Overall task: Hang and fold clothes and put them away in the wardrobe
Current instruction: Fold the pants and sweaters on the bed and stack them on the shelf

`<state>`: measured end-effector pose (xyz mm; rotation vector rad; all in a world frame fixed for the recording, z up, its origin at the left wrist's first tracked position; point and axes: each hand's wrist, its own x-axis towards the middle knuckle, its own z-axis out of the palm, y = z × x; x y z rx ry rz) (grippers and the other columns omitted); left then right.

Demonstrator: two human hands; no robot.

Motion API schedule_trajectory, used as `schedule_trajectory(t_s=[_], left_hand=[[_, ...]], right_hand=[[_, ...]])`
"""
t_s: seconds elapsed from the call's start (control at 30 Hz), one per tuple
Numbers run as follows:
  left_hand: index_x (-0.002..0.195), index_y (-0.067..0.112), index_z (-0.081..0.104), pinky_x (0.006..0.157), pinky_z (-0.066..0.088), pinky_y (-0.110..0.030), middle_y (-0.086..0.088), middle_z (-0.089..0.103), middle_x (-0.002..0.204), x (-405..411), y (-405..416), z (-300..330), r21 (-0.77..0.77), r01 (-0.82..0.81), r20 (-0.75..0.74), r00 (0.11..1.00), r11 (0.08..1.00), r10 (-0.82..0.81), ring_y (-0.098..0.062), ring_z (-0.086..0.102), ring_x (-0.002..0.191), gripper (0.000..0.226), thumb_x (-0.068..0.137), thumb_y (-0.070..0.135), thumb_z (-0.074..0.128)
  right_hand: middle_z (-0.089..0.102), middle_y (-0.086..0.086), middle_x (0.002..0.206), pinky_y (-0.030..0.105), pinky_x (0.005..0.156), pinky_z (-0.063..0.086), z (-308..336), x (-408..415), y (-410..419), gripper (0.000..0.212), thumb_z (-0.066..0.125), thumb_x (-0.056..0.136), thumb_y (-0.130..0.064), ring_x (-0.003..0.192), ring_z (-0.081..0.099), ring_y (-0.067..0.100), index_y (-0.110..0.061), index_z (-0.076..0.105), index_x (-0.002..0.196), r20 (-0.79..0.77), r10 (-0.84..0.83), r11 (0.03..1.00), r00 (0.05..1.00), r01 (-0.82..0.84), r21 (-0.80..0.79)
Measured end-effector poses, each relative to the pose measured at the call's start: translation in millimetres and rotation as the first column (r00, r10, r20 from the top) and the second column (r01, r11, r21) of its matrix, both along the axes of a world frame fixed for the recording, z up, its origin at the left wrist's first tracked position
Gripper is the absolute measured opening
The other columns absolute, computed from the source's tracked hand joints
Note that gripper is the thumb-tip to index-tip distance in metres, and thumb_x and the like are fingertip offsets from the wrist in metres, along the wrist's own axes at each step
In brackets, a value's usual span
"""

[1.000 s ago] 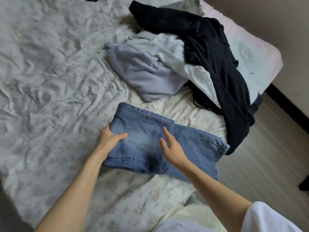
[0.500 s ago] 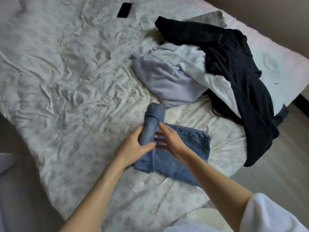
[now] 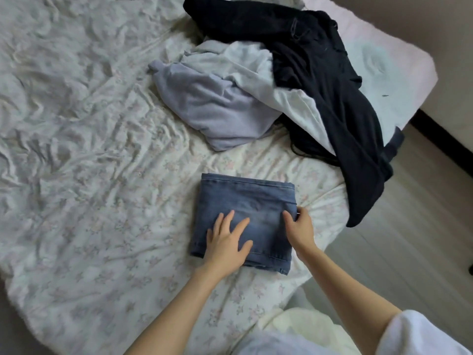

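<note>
The bed [image 3: 89,149] fills the left and middle of the view, covered by a crumpled pale sheet with a faint floral print. Near its front edge lie the folded jeans [image 3: 250,201], a compact blue denim rectangle resting flat on the sheet, well apart from the wardrobe, which no frame shows. The left hand [image 3: 227,242] lies palm down on the near left part of the jeans, its fingers straight and spread, pressing the denim flat and holding nothing. Just to its right, the right hand [image 3: 298,228] sits at the right edge of the fold, thumb on top of the denim and fingers curled round the edge, pinching the layers there. Farther back on the bed, beyond the jeans and not touching them, a heap of clothes waits: a lilac-grey garment [image 3: 212,108] lies at the left of the heap, a white garment [image 3: 286,98] is draped partly over it, and a black garment [image 3: 332,80] sprawls over both, trailing down across the bed's right corner. To the right of the bed runs a pale wood floor [image 3: 409,239], and a white sleeve [image 3: 419,334] shows at the lower right.
</note>
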<state>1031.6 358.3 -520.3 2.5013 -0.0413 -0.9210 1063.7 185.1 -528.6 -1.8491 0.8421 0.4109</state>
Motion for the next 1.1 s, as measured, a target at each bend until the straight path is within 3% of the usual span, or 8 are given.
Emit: schedule_trajectory(t_s=[0.17, 0.3, 0.4, 0.47, 0.6, 0.7, 0.83, 1.1], left_hand=[[0.143, 0.045, -0.014, 0.108, 0.003, -0.066, 0.003, -0.040, 0.146, -18, -1, -34, 0.260, 0.115, -0.063, 0.993, 0.959, -0.103, -0.029, -0.034, 0.136, 0.080, 0.087, 0.065, 0.039], [0.144, 0.045, -0.011, 0.107, -0.001, -0.066, 0.004, -0.041, 0.146, -15, -4, -44, 0.200, 0.053, -0.079, 0.996, 0.978, -0.038, -0.027, -0.037, 0.135, 0.084, 0.086, 0.062, 0.047], [0.147, 0.040, 0.010, 0.113, 0.003, -0.056, 0.000, -0.025, 0.154, -17, 1, -41, 0.040, -0.210, 0.052, 0.977, 0.977, 0.208, -0.021, -0.025, 0.141, 0.080, 0.085, 0.049, 0.059], [0.148, 0.031, 0.017, 0.115, 0.012, -0.043, -0.004, -0.010, 0.157, -9, 14, -40, -0.113, -0.481, 0.124, 0.861, 0.869, 0.493, -0.021, -0.007, 0.145, 0.081, 0.084, 0.036, 0.066], [0.149, 0.013, 0.010, 0.103, 0.030, -0.027, 0.001, 0.025, 0.147, 31, 45, -43, -0.276, -0.750, -0.183, 0.655, 0.601, 0.733, -0.015, 0.032, 0.133, 0.084, 0.086, 0.017, 0.065], [0.144, 0.011, 0.026, 0.098, 0.041, -0.032, 0.005, 0.042, 0.134, 52, 57, -52, -0.263, -0.772, -0.309, 0.635, 0.578, 0.708, -0.018, 0.048, 0.120, 0.079, 0.080, 0.019, 0.073], [0.128, 0.016, 0.041, 0.091, 0.049, -0.039, 0.002, 0.056, 0.118, 52, 52, -55, -0.212, -0.771, -0.270, 0.636, 0.600, 0.723, -0.020, 0.058, 0.106, 0.075, 0.067, 0.032, 0.083], [0.115, 0.016, 0.039, 0.090, 0.049, -0.045, -0.003, 0.054, 0.114, 27, 46, -22, -0.266, -0.792, -0.027, 0.576, 0.550, 0.817, -0.025, 0.057, 0.104, 0.058, 0.073, 0.025, 0.078]], right_hand=[[0.039, 0.014, 0.138, 0.035, 0.075, 0.042, -25, -13, -10, 0.061, 0.044, 0.097, -0.015, 0.096, 0.054, 0.030, -0.020, 0.011, 0.148, -0.073, 0.175, 0.970, 0.982, -0.184, -0.156], [0.029, 0.019, 0.139, 0.040, 0.083, 0.044, -44, -22, -11, 0.070, 0.042, 0.098, -0.020, 0.102, 0.050, 0.034, -0.024, -0.006, 0.149, -0.177, 0.315, 0.928, 0.932, -0.342, -0.150], [0.019, 0.014, 0.153, 0.036, 0.106, 0.031, -46, -31, -13, 0.072, 0.045, 0.097, -0.021, 0.134, 0.032, 0.031, -0.015, -0.004, 0.150, -0.168, 0.321, 0.943, 0.932, -0.330, -0.031], [0.018, 0.003, 0.155, 0.033, 0.110, 0.028, -44, -31, -13, 0.075, 0.050, 0.095, -0.027, 0.139, 0.028, 0.023, -0.014, 0.001, 0.150, -0.121, 0.284, 0.959, 0.951, -0.280, 0.051], [0.042, 0.005, 0.142, 0.034, 0.102, 0.040, -50, -22, -15, 0.066, 0.060, 0.089, -0.028, 0.125, 0.045, 0.021, -0.011, 0.026, 0.143, -0.149, 0.029, 0.978, 0.988, 0.003, 0.206], [0.056, 0.004, 0.120, 0.028, 0.084, 0.043, -48, -13, -12, 0.046, 0.062, 0.088, -0.022, 0.102, 0.054, 0.018, -0.009, 0.044, 0.128, -0.169, -0.015, 0.969, 0.985, 0.056, 0.240], [0.059, 0.003, 0.112, 0.035, 0.085, 0.048, -36, -13, -7, 0.035, 0.059, 0.088, -0.026, 0.100, 0.058, 0.020, -0.014, 0.047, 0.119, -0.098, 0.031, 0.992, 0.995, -0.019, 0.123], [0.059, 0.006, 0.099, 0.038, 0.070, 0.044, 29, 7, 26, 0.029, 0.050, 0.091, -0.024, 0.088, 0.058, 0.033, -0.015, 0.040, 0.116, 0.117, 0.445, 0.893, 0.888, -0.431, -0.131]])
